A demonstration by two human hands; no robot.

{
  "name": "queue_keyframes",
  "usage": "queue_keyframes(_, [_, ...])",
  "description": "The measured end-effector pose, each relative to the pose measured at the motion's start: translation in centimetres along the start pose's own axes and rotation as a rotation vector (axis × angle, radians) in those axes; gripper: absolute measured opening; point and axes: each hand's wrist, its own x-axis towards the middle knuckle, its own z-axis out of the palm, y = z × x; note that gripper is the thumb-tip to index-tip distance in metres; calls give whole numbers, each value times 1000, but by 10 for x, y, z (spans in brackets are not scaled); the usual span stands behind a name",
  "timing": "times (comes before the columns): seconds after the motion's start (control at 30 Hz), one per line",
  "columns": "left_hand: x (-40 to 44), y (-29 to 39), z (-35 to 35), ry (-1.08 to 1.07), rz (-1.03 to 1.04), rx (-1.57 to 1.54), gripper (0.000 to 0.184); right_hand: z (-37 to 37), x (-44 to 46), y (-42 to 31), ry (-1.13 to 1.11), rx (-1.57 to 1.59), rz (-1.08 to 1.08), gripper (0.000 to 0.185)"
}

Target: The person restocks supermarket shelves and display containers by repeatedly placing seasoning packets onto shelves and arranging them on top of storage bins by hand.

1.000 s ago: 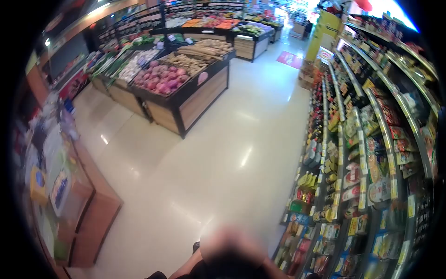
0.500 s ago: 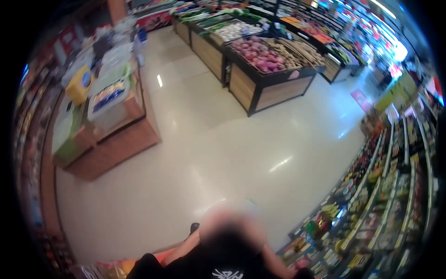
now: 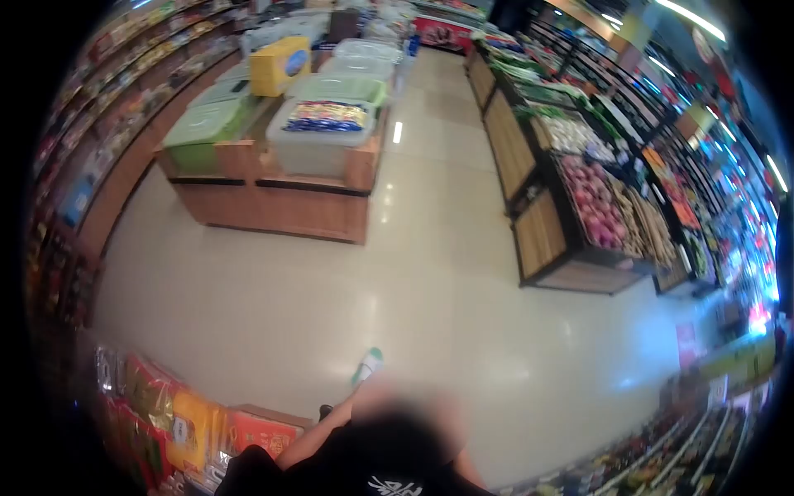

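I cannot tell the hands' spread or hold; steer the left forearm (image 3: pixel 313 440) clear of the yellow packets (image 3: pixel 192 434) near left.

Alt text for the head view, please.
Shop aisle, looking down past the wearer's black top; a blur covers where the hands would be. Ahead, lidded bins on a wooden stand, left of a produce display; bright packets at lower left.

Bright ceiling tubes (image 3: pixel 693 19) | floor (image 3: pixel 438 264) glare | bluish right | fisheye bend, black corners | lower centre blurred
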Motion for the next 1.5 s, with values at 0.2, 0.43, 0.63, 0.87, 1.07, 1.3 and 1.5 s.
queue_keyframes(0.2, [56, -28, -57, 35, -82, 119, 37, 17, 137, -62, -106, 20, 22, 18])
queue_keyframes(0.43, [147, -128, -124, 22, -164, -205, 40, 79, 230, -100, -226, 150, 31, 22])
queue_keyframes(0.63, [182, -200, -155, -20, -499, 253, 40, 167, 204, -261, -1122, 171, -481, 19])
queue_keyframes(0.87, [185, -210, -173, -54, -613, 165, 38, 196, 217, -337, -1689, 393, -384, 24])
queue_keyframes(1.07, [214, -212, -217, -94, -654, 140, 36, 255, 280, -315, -1103, 94, -650, 20])
queue_keyframes(1.3, [281, -219, -296, -135, -598, 216, 34, 291, 331, -382, -1443, 516, -736, 13])
queue_keyframes(1.5, [350, -230, -365, -170, -491, 319, 32, 358, 411, -325, -716, -273, -844, 22])
